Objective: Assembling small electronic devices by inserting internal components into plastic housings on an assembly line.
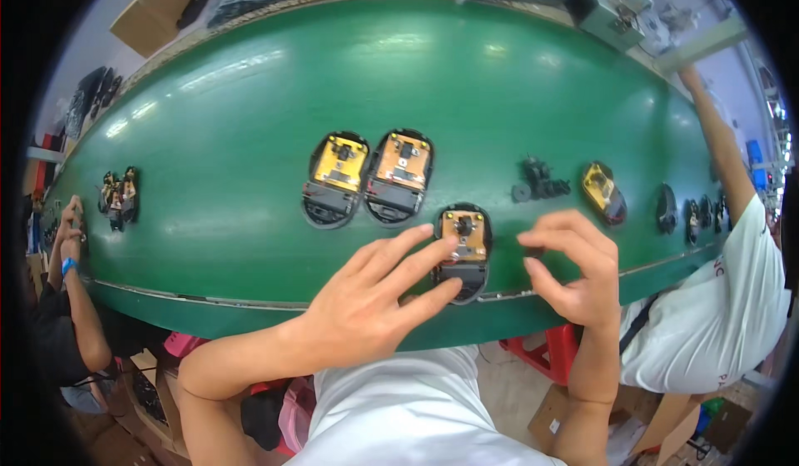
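An open computer mouse base [464, 275], black with an orange circuit board, lies on the green bench near its front edge. My left hand [366, 295] reaches onto it from the left, fingers spread and fingertips holding its side and top. To its right, my right hand [574, 266] is curled in a pinch around a small black part [533, 252], mostly hidden by the fingers. Just beyond, a second mouse base [400, 175] and a third mouse base [336, 179], with a yellower board, lie side by side. A pile of small black parts [541, 181] sits beyond my right hand.
Another mouse base [603, 191] with a yellow board lies to the right, several dark pieces farther along. A cluster of parts [119, 198] sits at the left. Co-workers' arms reach in at both sides. A red stool [545, 354] stands below the green bench [250, 158].
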Motion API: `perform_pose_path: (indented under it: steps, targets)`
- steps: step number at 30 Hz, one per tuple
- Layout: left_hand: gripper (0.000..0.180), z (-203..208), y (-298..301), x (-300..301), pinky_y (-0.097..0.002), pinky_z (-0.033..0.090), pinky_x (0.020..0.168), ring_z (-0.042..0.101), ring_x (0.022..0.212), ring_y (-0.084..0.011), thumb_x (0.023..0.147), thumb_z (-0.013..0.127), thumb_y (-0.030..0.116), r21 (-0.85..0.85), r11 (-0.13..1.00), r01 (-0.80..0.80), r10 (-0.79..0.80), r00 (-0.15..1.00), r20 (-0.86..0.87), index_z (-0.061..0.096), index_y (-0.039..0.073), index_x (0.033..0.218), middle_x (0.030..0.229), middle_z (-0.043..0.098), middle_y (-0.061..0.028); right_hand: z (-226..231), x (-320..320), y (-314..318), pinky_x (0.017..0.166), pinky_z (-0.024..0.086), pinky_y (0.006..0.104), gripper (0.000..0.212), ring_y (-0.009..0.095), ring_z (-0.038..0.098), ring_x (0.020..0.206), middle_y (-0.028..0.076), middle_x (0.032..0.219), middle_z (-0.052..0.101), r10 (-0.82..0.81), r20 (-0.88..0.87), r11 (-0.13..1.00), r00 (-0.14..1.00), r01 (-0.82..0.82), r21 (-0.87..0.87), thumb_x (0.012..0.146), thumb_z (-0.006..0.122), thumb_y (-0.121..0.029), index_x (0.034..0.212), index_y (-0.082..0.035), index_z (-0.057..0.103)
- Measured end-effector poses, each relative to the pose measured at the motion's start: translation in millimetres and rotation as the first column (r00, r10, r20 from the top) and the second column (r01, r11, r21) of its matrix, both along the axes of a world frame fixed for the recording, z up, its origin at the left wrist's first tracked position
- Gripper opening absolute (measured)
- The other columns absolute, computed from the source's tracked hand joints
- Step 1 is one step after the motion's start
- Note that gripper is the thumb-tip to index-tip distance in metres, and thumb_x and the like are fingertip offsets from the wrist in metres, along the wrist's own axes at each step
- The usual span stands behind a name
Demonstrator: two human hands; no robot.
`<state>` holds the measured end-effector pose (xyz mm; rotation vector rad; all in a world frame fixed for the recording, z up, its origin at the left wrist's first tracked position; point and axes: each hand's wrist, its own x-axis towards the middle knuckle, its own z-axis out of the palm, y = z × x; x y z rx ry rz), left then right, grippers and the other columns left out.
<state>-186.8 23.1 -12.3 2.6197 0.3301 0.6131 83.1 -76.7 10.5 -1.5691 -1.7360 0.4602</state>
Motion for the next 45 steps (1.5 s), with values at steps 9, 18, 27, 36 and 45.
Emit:
perform_pose_path:
  steps: [9,18,27,36,45]
  targets:
    - [0.026,22.6,30.1,-86.1,-0.0364,0.055,0.09,0.072,0.097,-0.0198,0.095,0.067,0.008,-0.556,0.821,-0.132,0.345,0.89,0.298,0.072,0.006,0.12,0.101,0.075,-0.0084,-34.2,23.7,-49.1,0.092,0.054,0.0355,0.019,0.024,0.066,0.105,0.016,0.114,0.071,-0.103,-0.413,0.993,0.905,0.067,-0.102,0.087,0.07,0.01,0.106,0.005,0.07]
    - [0.05,-3.6,39.6,-258.4,-0.0394,0.053,0.101,0.069,0.116,-0.0257,0.1,0.062,0.024,-0.883,0.375,-0.282,0.925,0.18,0.336,0.057,-0.004,0.141,0.129,0.07,-0.0161,-52.1,34.4,-38.0,0.073,0.05,0.027,0.021,0.016,0.061,0.081,0.015,0.114,0.07,-0.155,-0.727,0.976,0.669,-0.008,-0.216,0.097,0.065,0.001,0.118,0.001,0.066]
    - [0.031,-1.2,-18.6,-174.9,-0.0409,0.053,0.098,0.07,0.113,-0.0275,0.103,0.064,0.018,-0.753,0.648,0.11,0.185,0.937,0.296,0.069,-0.001,0.127,0.121,0.074,-0.0132,-58.3,23.0,-46.6,0.083,0.052,0.0268,0.025,0.015,0.064,0.093,0.011,0.116,0.072,-0.278,-0.543,0.96,0.793,0.208,-0.189,0.098,0.069,-0.007,0.12,0.004,0.07]
    - [0.034,-6.8,-16.0,-139.4,-0.0364,0.051,0.101,0.066,0.116,-0.0223,0.098,0.065,0.013,-0.773,0.598,-0.211,0.429,0.899,0.087,0.067,0.006,0.132,0.127,0.071,-0.009,-69.3,15.4,-36.2,0.101,0.048,0.0374,0.008,0.027,0.062,0.116,0.017,0.122,0.066,-0.197,-0.389,0.98,0.9,0.193,-0.05,0.091,0.065,-0.001,0.097,0.004,0.067]
    - [0.025,12.8,13.9,-86.7,-0.0421,0.056,0.091,0.072,0.102,-0.0316,0.084,0.074,0.004,-0.498,0.852,-0.162,0.167,0.985,-0.035,0.075,0.002,0.109,0.109,0.076,-0.0137,-41.7,-9.5,-12.8,0.092,0.054,0.0278,0.025,0.014,0.064,0.105,0.016,0.124,0.069,-0.261,-0.616,0.965,0.743,0.218,-0.146,0.088,0.072,0.01,0.113,0.006,0.071]
